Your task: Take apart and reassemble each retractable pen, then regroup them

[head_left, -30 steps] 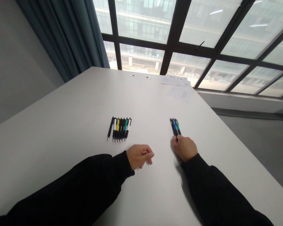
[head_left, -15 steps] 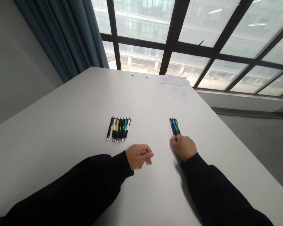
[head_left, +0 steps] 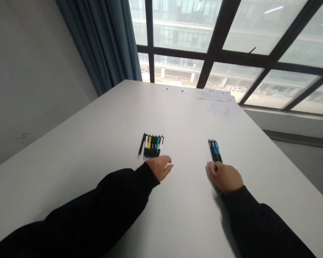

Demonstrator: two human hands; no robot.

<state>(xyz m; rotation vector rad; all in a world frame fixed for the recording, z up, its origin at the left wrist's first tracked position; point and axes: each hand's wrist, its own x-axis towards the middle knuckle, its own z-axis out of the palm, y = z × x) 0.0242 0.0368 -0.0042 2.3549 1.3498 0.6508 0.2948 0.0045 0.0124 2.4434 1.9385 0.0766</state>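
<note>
Several pens (head_left: 152, 146) lie side by side on the white table, black, white, yellow and green among them. Close in front of their lower ends is my left hand (head_left: 159, 167), thumb and fingers apart, with nothing between them. On the right, a small group of pens (head_left: 214, 149), black, blue and green, lies in a row. My right hand (head_left: 226, 176) rests at the near ends of this group, its fingers closed there; what they pinch, if anything, is hidden.
The white table (head_left: 161, 111) stretches to a window (head_left: 180, 68). Papers (head_left: 218, 102) lie at its far right corner, and two small white items (head_left: 183, 91) sit near the far edge. A blue curtain (head_left: 104, 46) hangs at the left.
My left hand has moved up to the left group of pens and its thumb and fingers have spread. My right hand stays at the right group. The camera view has shifted left.
</note>
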